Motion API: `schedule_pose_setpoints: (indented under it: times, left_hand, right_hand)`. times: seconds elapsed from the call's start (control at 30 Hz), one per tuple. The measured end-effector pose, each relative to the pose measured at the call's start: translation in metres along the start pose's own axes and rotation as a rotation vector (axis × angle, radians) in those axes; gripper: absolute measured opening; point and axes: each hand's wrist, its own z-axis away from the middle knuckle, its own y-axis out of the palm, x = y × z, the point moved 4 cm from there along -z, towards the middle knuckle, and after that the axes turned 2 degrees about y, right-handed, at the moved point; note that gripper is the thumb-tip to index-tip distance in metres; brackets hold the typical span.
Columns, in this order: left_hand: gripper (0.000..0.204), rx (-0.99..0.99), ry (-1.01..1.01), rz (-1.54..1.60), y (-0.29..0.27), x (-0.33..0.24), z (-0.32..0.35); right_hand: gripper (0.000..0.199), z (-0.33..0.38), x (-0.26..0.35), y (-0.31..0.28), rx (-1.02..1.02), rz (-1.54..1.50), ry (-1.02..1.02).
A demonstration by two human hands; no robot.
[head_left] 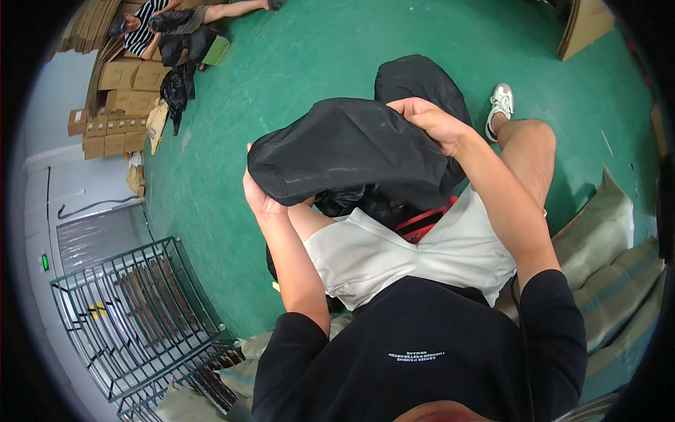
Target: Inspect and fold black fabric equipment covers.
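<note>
A wide, rounded piece of black fabric (pixel 344 148), like a soft cover or bag, is stretched between my two hands above my lap. My left hand (pixel 261 191) grips its left edge, the fingertips partly hidden behind the cloth. At the upper right edge, my right hand (pixel 434 125) pinches the fabric between thumb and fingers. Just beyond lies another rounded black fabric bundle (pixel 418 77), partly covered by the held piece. More crumpled black material (pixel 344 202) shows beneath it between my legs, next to a red object (pixel 425 226) whose kind I cannot make out.
Stuffed sacks (pixel 619 295) lean close on my right. A green metal rack (pixel 140 309) stands at the left. Cardboard boxes (pixel 126 102) are stacked at the far left, near a seated person (pixel 151 28) handling black material. A cardboard sheet (pixel 587 28) stands far right.
</note>
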Motion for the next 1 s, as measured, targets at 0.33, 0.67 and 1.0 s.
schedule_pose_setpoints:
  times: [0.33, 0.67, 1.0]
  left_hand:
    - [0.063, 0.151, 0.071, -0.04, 0.012, 0.03, 0.005]
    - [0.097, 0.269, 0.163, -0.127, 0.059, 0.073, 0.005]
    - [0.11, 0.249, 0.127, -0.155, 0.052, 0.079, -0.001]
  right_hand:
    - [0.034, 0.004, 0.005, -0.012, -0.25, -0.255, -0.189]
    - [0.038, 0.001, 0.005, -0.032, -0.258, -0.232, -0.302]
    - [0.033, 0.004, 0.007, -0.037, -0.199, -0.231, -0.309]
